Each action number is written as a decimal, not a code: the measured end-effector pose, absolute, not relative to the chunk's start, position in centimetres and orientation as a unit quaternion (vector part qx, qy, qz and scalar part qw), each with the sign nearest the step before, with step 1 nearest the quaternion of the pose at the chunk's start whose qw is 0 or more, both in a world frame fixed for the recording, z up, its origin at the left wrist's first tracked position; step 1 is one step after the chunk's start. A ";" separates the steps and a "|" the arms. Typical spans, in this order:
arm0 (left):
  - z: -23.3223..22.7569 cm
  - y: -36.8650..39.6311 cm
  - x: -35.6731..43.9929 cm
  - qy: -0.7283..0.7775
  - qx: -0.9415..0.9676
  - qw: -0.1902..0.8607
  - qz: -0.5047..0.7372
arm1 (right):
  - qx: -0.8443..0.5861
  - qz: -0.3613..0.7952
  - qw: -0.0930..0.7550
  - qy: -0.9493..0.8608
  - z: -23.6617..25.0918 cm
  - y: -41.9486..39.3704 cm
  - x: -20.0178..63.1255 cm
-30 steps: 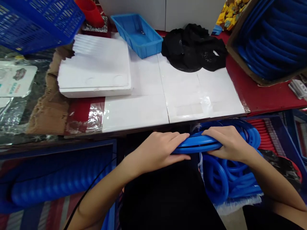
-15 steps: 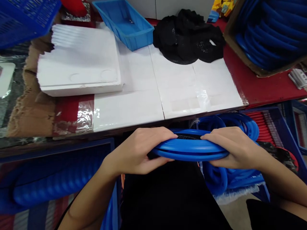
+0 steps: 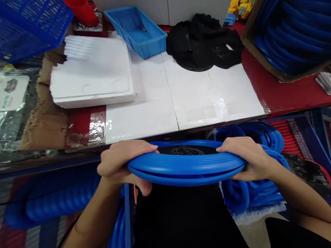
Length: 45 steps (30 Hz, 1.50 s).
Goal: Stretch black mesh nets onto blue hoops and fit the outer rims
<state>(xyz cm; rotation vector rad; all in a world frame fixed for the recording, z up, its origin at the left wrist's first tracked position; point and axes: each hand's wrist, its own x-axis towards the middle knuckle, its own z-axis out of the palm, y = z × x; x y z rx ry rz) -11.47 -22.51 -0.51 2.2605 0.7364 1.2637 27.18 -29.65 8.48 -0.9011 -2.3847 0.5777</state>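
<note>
From the head camera, both hands hold a blue ring with black mesh (image 3: 186, 165) level, just below the near edge of the work table (image 3: 284, 93). The left hand (image 3: 121, 165) grips its rim at 9 o'clock, fingers curled over the top and thumb underneath. The right hand (image 3: 245, 160) clamps the rim at 3 o'clock the same way.

The table is red, with taped white sheets (image 3: 191, 96) across its middle. At 10 o'clock lies a white foam slab (image 3: 90, 75). A light blue tray (image 3: 137, 29) stands at 12 o'clock, with a heap of black mesh (image 3: 204, 43) beside it towards 1 o'clock. A cardboard box of blue rings (image 3: 292, 34) fills 2 o'clock. A dark blue basket (image 3: 28, 24) sits at 10 o'clock, far out. More loose blue rings (image 3: 253, 193) lie at 4 o'clock, below the table edge.
</note>
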 end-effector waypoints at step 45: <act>7.7 -25.9 -4.9 0.212 0.923 0.239 0.216 | -0.361 0.172 0.124 -0.908 8.0 -29.7 22.2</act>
